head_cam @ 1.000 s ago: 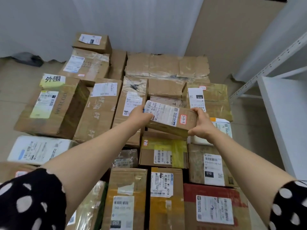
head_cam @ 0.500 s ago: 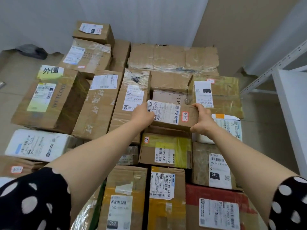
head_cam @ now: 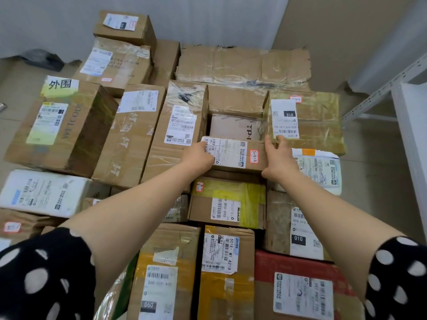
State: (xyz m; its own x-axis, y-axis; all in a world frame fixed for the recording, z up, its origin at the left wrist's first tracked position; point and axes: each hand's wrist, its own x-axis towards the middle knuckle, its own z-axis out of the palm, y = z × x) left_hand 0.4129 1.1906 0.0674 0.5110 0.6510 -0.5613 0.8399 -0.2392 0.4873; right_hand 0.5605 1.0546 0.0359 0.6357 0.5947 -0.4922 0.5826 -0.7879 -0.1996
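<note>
Two hands grip the box (head_cam: 248,158) by its ends: your left hand (head_cam: 199,155) wraps the left end, your right hand (head_cam: 278,159) the right, fingers over its far edge. Box lies on the taped box (head_cam: 228,202), just in front of the TP box (head_cam: 233,127).

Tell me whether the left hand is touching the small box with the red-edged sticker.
Touching. The head view shows the left hand gripping the labelled end of the small box, covering part of its top face.
</note>
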